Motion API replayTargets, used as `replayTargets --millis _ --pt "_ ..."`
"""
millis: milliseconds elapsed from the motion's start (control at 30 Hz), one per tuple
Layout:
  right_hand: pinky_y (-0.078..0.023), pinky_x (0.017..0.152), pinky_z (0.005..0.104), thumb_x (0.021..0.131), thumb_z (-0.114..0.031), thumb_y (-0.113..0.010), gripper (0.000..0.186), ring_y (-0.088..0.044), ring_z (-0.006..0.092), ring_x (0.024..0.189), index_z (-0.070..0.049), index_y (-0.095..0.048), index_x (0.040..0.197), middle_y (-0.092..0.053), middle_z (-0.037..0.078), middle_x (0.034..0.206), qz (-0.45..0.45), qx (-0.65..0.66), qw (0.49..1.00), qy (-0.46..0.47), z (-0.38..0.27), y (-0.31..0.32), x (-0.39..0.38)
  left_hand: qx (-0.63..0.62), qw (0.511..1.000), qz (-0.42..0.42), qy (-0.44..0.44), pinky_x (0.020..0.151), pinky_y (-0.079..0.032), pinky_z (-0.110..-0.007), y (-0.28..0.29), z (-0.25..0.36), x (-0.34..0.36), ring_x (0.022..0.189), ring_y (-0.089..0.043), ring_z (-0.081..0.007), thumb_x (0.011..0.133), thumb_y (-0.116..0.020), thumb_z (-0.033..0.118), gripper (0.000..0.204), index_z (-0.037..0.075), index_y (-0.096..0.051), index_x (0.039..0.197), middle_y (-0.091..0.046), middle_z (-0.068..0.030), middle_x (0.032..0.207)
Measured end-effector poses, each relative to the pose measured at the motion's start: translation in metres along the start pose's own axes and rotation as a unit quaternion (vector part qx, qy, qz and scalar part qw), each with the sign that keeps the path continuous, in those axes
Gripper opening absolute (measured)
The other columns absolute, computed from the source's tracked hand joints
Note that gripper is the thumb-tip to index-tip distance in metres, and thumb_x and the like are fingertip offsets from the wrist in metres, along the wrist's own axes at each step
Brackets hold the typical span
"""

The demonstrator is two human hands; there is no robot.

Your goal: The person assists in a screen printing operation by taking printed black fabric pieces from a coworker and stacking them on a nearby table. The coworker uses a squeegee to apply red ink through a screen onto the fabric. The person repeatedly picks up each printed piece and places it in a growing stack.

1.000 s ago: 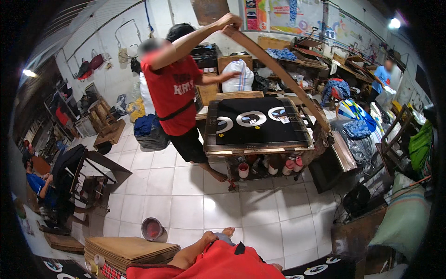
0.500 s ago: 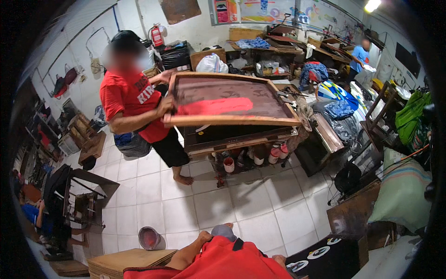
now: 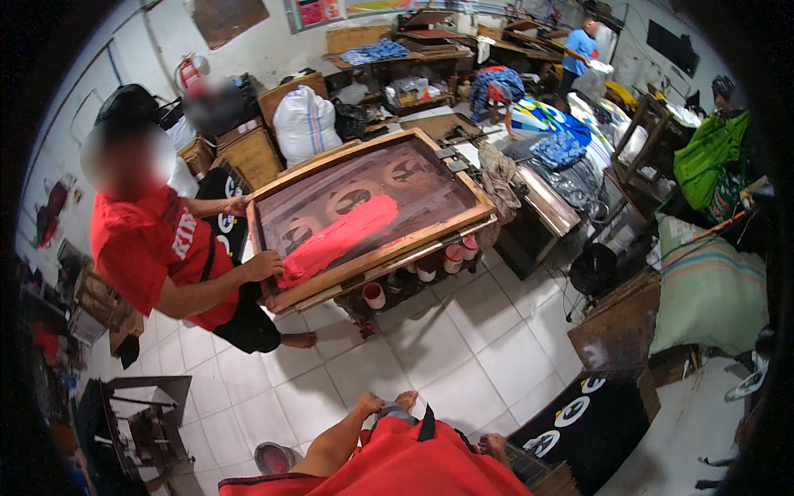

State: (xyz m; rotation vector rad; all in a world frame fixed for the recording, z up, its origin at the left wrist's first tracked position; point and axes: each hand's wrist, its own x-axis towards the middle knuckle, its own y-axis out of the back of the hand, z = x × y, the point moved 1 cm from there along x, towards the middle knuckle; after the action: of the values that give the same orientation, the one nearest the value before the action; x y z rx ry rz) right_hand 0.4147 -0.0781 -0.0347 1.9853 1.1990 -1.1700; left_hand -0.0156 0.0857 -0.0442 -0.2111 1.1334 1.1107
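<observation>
the left hand (image 3: 370,403) rests loosely curled by the grey cloth (image 3: 393,411) at the knee; i cannot tell whether it grips it. the right hand (image 3: 495,446) hangs near a black printed panel's (image 3: 583,430) left edge, its grasp unclear. beyond, the wooden-framed screen (image 3: 405,243), raised moments ago, has come down over the bench (image 3: 413,259), covering its top; a co-worker's hands (image 3: 263,266) touch the screen's left side.

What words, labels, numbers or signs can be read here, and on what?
Co-worker's red shirt: white lettering, partly folded; I won't copy it.
Wall posters: too small and blurred to read.
Fire extinguisher: too blurred to read.
Black cloth near the right hand: oval designs, no readable words.
</observation>
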Motion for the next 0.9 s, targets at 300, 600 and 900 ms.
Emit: replayTargets --millis 300,600,900 --pt "-0.042 0.043 0.0252 0.079 -0.007 -0.053 0.008 -0.057 0.0182 0.059 -0.005 -0.056 0.086 -0.058 0.004 0.067 0.023 0.164 0.986 0.004 0.003 -0.056 -0.014 0.092 0.994 -0.053 -0.015 0.041 -0.038 -0.028 0.058 0.071 0.029 0.049 -0.051 -0.0130 0.075 -0.065 0.029 0.025 0.004 -0.065 0.075 -0.061 -0.0045 0.064" --pt "-0.046 0.050 0.0341 0.077 -0.026 -0.054 0.025 -0.059 0.0203 0.055 -0.004 -0.065 0.074 -0.061 0.008 0.062 0.054 -0.390 0.918 0.046 0.069 -0.040 -0.048 0.051 0.996 -0.067 -0.017 0.043 -0.040 -0.027 0.050 0.068 0.036 0.052 -0.053 -0.0114 0.073 -0.066 0.031 0.026 0.007 -0.066 0.084 -0.061 -0.0032 0.064" --pt "-0.040 0.042 0.0383 0.081 -0.036 -0.044 0.033 -0.052 0.0276 0.051 -0.008 -0.058 0.071 -0.055 0.011 0.062 -0.148 -0.183 0.944 0.231 0.119 0.024 0.014 0.226 0.952 -0.089 -0.187 0.049 -0.047 -0.028 0.014 -0.010 0.041 0.056 -0.059 -0.0132 0.075 -0.064 0.030 0.025 0.006 -0.067 0.085 -0.064 -0.0043 0.071"
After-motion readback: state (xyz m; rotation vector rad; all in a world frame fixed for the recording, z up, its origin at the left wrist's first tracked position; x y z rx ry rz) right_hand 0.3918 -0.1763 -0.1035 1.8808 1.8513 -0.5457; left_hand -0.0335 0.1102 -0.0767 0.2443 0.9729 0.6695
